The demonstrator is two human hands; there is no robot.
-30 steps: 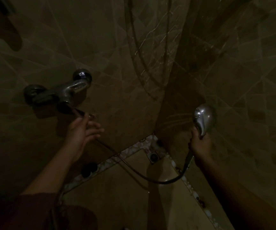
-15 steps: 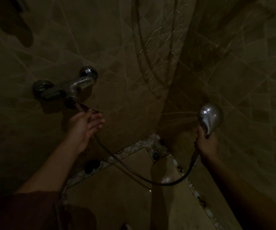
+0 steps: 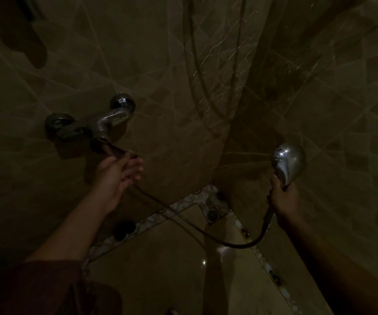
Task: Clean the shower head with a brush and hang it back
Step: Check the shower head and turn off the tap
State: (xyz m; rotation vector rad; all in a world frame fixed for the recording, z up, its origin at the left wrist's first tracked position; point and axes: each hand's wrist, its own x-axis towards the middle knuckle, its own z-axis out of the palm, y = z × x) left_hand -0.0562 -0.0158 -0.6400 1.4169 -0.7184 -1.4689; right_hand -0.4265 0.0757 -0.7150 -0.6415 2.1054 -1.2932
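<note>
A dim, brown-tiled shower corner fills the view, with the chrome mixer tap [image 3: 97, 123] fixed to the left wall as the clearest landmark. Just below and right of the tap, the left hand [image 3: 115, 176] wraps loosely around the dark lever [image 3: 113, 150] that sticks out from the tap; the fingers curl on it, though the gloom hides how firm the grip is. Well to the right of the tap, near the other wall, the right hand [image 3: 283, 198] is closed around the handle of the chrome shower head [image 3: 289, 161], whose rounded back faces the camera and whose face points towards the corner. Thin streaks on the tiles there suggest spray, but it is too dark to be sure. The hose [image 3: 206, 230] sags from under the tap, across the floor drain [image 3: 211, 214], up to the handle. No brush is visible.

The step in hand looks like rinsing with the tap under control. To do it well, move the lever gently so pressure changes slowly, keep the head aimed at the wall and drain, and hold the handle firmly, since wet chrome slips. Leave the hose slack, without kinks.
</note>
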